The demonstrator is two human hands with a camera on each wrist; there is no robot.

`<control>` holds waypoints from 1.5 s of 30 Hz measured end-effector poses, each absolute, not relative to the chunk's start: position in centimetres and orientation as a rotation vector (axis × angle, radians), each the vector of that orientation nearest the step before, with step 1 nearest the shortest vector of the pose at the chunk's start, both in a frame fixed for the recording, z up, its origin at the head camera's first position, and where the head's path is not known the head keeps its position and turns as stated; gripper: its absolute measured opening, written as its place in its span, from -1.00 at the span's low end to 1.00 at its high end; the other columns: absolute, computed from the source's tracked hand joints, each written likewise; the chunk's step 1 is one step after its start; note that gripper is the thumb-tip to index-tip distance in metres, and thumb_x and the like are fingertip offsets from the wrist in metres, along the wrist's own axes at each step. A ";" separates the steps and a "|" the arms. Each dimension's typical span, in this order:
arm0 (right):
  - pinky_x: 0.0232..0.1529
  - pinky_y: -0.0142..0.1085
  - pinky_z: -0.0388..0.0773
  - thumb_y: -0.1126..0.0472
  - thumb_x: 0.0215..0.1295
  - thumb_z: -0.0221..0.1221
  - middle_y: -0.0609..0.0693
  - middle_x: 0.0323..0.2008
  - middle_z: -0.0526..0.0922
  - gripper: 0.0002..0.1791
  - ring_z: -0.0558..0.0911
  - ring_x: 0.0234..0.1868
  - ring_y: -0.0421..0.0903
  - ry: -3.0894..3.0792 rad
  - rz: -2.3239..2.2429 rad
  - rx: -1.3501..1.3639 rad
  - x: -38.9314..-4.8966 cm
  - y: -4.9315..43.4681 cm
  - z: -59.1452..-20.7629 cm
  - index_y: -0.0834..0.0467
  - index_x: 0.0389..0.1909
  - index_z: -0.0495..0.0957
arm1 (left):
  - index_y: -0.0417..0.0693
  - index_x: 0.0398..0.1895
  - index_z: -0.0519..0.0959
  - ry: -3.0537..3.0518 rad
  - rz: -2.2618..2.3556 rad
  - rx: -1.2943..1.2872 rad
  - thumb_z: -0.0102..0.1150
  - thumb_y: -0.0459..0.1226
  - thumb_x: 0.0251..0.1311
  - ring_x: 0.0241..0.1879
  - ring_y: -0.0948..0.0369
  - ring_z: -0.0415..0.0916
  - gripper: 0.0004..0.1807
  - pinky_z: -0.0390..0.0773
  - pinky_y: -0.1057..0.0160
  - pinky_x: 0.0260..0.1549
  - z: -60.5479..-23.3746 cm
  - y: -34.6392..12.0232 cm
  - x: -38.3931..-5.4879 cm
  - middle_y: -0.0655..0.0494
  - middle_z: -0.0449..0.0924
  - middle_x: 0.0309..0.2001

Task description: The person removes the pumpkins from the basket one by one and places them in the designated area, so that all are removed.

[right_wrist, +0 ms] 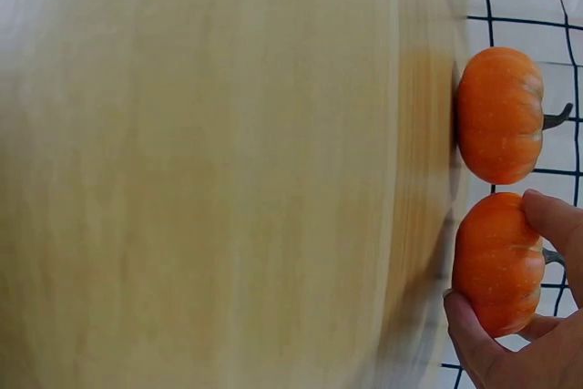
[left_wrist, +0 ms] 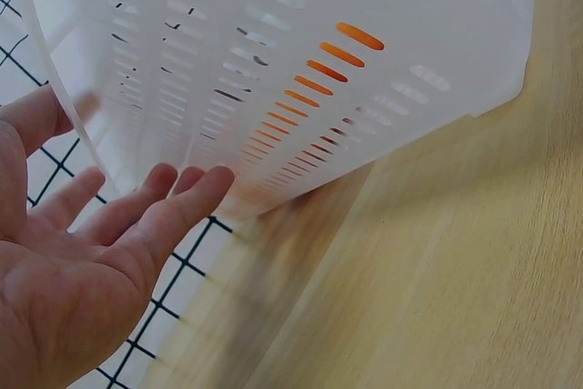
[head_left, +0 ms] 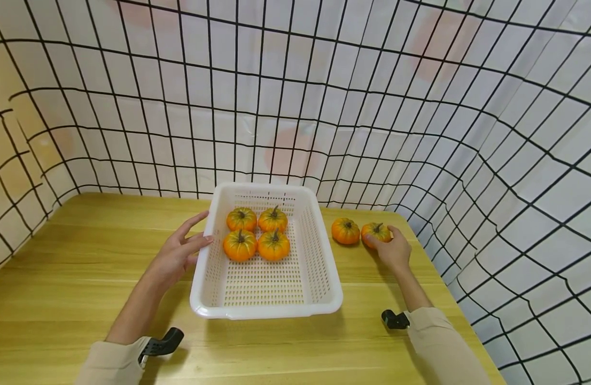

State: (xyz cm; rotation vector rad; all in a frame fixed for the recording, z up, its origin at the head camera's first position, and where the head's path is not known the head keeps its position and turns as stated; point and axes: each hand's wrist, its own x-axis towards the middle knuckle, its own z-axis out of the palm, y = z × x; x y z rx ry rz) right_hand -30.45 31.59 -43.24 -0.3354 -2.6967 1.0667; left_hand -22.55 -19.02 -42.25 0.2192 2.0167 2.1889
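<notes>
My right hand (head_left: 395, 250) grips a small orange pumpkin (right_wrist: 499, 266) at the right of the table, thumb and fingers on opposite sides of it. Just left of it in the head view sits another small pumpkin (head_left: 345, 231). My left hand (head_left: 172, 256) is at the left side of a white plastic basket (head_left: 324, 256). Its thumb laps over the rim while the other fingers stay loosely extended along the outside wall, as the left wrist view shows. Several small pumpkins (head_left: 273, 246) with short stems stand grouped in the basket's far left part.
The basket stands on a wooden table (head_left: 60, 278). Black wire mesh (head_left: 257, 115) rises behind the table and along both sides, with pale sheeting behind it. Each wrist carries a small black device (head_left: 164, 342).
</notes>
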 end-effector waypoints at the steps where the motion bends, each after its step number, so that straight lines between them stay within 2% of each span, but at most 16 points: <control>1: 0.47 0.18 0.23 -0.09 0.33 0.29 0.38 0.44 0.31 -0.12 0.25 0.45 0.36 -2.703 1.061 -0.334 -30.5 31.6 -43.3 0.30 0.49 0.22 | 0.22 0.65 -0.06 2.016 2.190 0.218 0.12 -0.13 0.48 0.19 -0.14 0.59 -0.19 0.68 -0.18 -0.03 -42.2 -19.0 -22.5 -0.30 0.16 0.53; 17: 0.45 0.20 0.25 -0.12 0.37 0.23 0.38 0.46 0.27 -0.10 0.24 0.46 0.37 -2.764 1.027 -0.323 -30.7 31.9 -43.8 0.31 0.52 0.16 | 0.24 0.65 -0.06 1.996 2.202 0.234 0.12 -0.13 0.48 0.15 -0.14 0.63 -0.19 0.69 -0.17 -0.04 -42.4 -19.1 -22.6 -0.30 0.18 0.51; 45: 0.47 0.20 0.23 -0.19 0.37 0.21 0.38 0.47 0.26 -0.06 0.23 0.46 0.39 -2.817 0.994 -0.348 -30.7 32.0 -43.5 0.29 0.54 0.12 | 0.27 0.65 -0.06 1.984 2.203 0.225 0.12 -0.12 0.48 0.15 -0.21 0.61 -0.20 0.67 -0.25 -0.04 -42.4 -19.1 -22.6 -0.32 0.20 0.50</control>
